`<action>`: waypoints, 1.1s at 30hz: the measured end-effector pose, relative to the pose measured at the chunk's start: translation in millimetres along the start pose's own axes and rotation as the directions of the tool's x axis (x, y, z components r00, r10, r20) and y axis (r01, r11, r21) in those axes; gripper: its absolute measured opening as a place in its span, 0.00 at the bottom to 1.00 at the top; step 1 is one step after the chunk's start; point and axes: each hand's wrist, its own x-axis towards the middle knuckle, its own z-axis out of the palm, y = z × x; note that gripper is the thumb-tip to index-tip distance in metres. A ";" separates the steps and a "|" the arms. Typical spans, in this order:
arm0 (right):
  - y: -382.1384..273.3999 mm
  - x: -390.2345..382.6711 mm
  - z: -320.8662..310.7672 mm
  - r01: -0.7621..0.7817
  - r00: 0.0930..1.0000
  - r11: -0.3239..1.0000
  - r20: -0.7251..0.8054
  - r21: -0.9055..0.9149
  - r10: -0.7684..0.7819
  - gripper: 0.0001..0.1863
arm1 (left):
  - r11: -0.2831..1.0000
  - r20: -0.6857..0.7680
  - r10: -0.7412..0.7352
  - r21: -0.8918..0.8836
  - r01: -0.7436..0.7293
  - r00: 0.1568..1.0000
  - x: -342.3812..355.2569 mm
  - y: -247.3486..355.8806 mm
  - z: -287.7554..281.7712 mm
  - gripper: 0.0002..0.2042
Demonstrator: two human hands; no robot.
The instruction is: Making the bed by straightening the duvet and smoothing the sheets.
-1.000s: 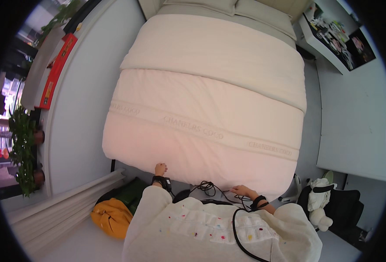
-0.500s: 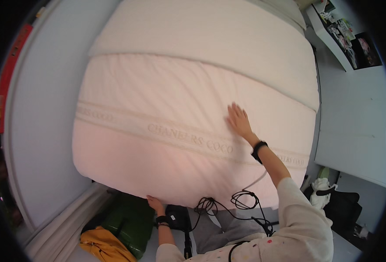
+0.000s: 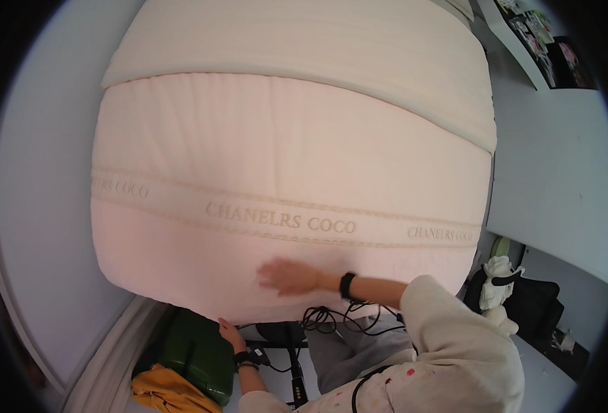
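Note:
A pink duvet with a pale lettered band covers the bed, its upper part folded back in a cream layer. My right hand, blurred by motion, lies on or just over the pink fabric below the band, fingers apart and pointing left. My left hand grips the duvet's bottom edge, its fingertips partly hidden there. Both wrists wear black bands. Looped black cables hang by the bed's foot, between my arms.
A white ledge runs left of the bed, with a curtain below. A green case and yellow cloth lie lower left. A cluttered desk, white cabinet and black chair with white items stand right.
My view has moved closer over the bed. My right hand reached up onto the duvet, then swept down and left toward the foot. My left hand stays at the bottom edge.

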 end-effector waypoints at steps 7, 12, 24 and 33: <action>225.8 -85.1 -167.6 -0.953 0.276 0.260 -0.790 -0.153 0.547 0.34 | 0.924 0.304 -0.227 -0.234 0.304 0.925 5.9 4.6 -2.2 0.25; 255.6 38.1 -149.4 -0.990 0.055 0.137 -0.852 0.020 0.521 0.41 | 0.733 0.365 -0.376 -0.445 0.515 0.852 -9.3 -4.2 5.8 0.26; -2.7 117.2 32.6 -0.148 0.987 0.957 -0.104 -0.249 0.125 0.35 | 0.614 0.311 -0.515 -0.516 0.597 0.799 -40.2 65.2 45.1 0.21; -4.5 -105.0 31.5 0.162 0.983 0.985 0.079 0.051 -0.166 0.21 | 0.581 0.364 -0.554 -0.475 0.661 0.748 19.0 77.3 2.4 0.10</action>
